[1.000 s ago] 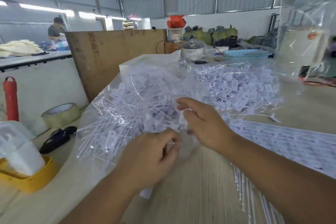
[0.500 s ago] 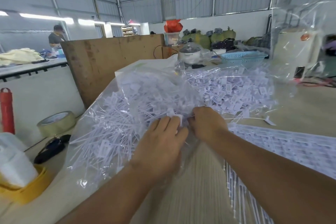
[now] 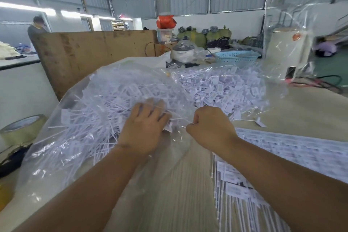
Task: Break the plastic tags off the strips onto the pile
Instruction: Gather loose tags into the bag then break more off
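Note:
A large pile of white plastic tags [image 3: 216,88] lies on clear plastic sheeting [image 3: 56,156] across the wooden table [image 3: 310,115]. My left hand [image 3: 145,128] lies flat with fingers spread on the near side of the pile. Just to its right, my right hand [image 3: 209,128] is curled in a fist and pinches a thin white tag stem at the pile's edge. Unbroken strips of tags [image 3: 293,149] lie in rows at the right, under my right forearm.
A roll of packing tape [image 3: 20,128] and a dark object [image 3: 13,158] sit at the left edge. A brown board [image 3: 90,56] stands behind the pile. A blue basket [image 3: 237,56], a white pot [image 3: 182,51] and a white appliance [image 3: 288,52] stand at the back.
Both hands have moved forward into the pile. My left hand went from curled near my right hand to lying flat on the tags. The view tilted down slightly.

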Demonstrator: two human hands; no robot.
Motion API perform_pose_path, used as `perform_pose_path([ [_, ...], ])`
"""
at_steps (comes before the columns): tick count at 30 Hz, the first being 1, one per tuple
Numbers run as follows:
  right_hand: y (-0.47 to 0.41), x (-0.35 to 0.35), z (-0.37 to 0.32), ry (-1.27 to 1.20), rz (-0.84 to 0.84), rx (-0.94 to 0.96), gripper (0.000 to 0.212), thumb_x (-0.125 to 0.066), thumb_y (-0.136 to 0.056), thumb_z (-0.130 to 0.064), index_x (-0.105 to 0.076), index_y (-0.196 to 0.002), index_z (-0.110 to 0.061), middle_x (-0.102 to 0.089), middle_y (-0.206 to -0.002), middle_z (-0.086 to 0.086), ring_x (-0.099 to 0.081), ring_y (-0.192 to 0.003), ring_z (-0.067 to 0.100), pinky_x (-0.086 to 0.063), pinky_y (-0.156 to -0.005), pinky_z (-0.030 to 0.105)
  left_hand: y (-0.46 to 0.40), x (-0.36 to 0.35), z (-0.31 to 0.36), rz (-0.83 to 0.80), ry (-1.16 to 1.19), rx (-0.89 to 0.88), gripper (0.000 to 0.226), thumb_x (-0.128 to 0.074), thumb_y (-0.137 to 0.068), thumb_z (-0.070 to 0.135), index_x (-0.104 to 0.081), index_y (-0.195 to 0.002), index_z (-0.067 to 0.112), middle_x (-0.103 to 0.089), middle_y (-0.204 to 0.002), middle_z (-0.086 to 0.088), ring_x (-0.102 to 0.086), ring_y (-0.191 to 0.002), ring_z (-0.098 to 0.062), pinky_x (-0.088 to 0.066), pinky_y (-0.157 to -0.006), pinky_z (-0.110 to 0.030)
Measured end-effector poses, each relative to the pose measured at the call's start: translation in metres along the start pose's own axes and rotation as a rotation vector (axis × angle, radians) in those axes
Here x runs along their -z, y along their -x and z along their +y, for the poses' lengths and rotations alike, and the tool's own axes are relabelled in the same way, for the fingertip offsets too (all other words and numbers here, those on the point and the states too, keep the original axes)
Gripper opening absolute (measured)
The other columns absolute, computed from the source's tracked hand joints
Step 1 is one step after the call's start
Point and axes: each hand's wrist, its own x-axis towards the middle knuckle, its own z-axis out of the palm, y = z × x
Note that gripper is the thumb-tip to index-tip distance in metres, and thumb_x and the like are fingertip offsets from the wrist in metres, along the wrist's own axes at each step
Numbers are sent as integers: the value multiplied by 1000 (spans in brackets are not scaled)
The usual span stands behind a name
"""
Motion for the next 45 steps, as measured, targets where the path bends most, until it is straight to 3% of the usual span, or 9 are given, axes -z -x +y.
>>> perform_pose_path([
  [9, 16, 22, 2, 376, 102, 28, 27, -42, -86, -21, -36, -61, -16, -43, -61, -1, -38, -51, 13, -23, -44, 22, -1, 2, -3, -151, -207, 82, 54, -51, -78, 18, -58, -132, 14, -45, -148, -10, -44, -133, -35, -40, -99, -48],
  [14, 21, 26, 2, 385, -46, -70, 21, -48, -84, -20, -42, -64, -16, -50, -65, 0, -47, -55, 15, -30, -44, 21, -13, -6, 7, -227, -111, 75, 59, -18, -92, 26, -27, -150, 16, -9, -160, -13, -14, -145, -38, -15, -114, -51],
  [18, 20, 30, -4, -68, -255, -229, 25, -53, -83, -19, -45, -60, -14, -50, -54, -2, -47, -45, 14, -36, -43, 17, -12, 6, 20, -194, 95, 123, 50, -41, -94, 45, -52, -136, 19, -31, -155, -11, -27, -140, -39, -15, -113, -56],
  [23, 22, 4, -33, -576, -429, -309, 29, -40, -100, -16, -41, -71, -18, -52, -90, 13, -51, -71, 26, -47, -69, 35, 8, 15, 21, -155, 284, 30, 42, -52, -90, 23, -58, -131, 21, -14, -162, -9, -6, -147, -37, 3, -117, -57],
  [28, 8, -28, -44, -758, -189, -421, 14, -44, -97, -16, -54, -91, -9, -60, -99, 15, -59, -87, 28, -53, -88, 39, 32, 51, 12, -40, 370, -7, 27, -60, -73, 1, -76, -94, 7, -58, -134, -18, -51, -127, -41, -33, -104, -62],
  [31, 5, -28, -43, -878, -163, -482, 14, -49, -96, -18, -53, -84, -13, -54, -81, 6, -53, -70, 20, -51, -74, 33, 45, 64, 11, 77, 565, -2, 34, -42, -84, 17, -74, -88, 8, -66, -121, -13, -62, -111, -33, -50, -96, -50],
  [37, 9, -12, -47, -1185, -269, -611, 23, -46, -93, -3, -60, -74, -7, -59, -69, 11, -56, -67, 25, -52, -76, 39, 41, 57, 28, -188, 557, -3, 44, -41, -89, 56, -58, -117, 25, -52, -120, 7, -51, -110, -15, -40, -100, -34],
  [41, 18, 18, -20, -880, -192, -336, 18, -50, -87, -1, -61, -73, -2, -63, -73, 16, -58, -57, 21, -49, -52, 27, 33, 52, 21, -208, 431, 31, 25, -74, -76, 23, -73, -101, 20, -65, -105, -2, -64, -99, -25, -49, -87, -41],
  [45, 17, 48, 26, 192, 1, -15, 13, -48, -85, -20, -59, -84, -14, -61, -86, 0, -61, -83, 17, -51, -65, 29, 27, 58, 26, -139, 356, 15, 19, -66, -73, 14, -74, -91, 16, -65, -93, -4, -63, -88, -27, -50, -78, -41],
])
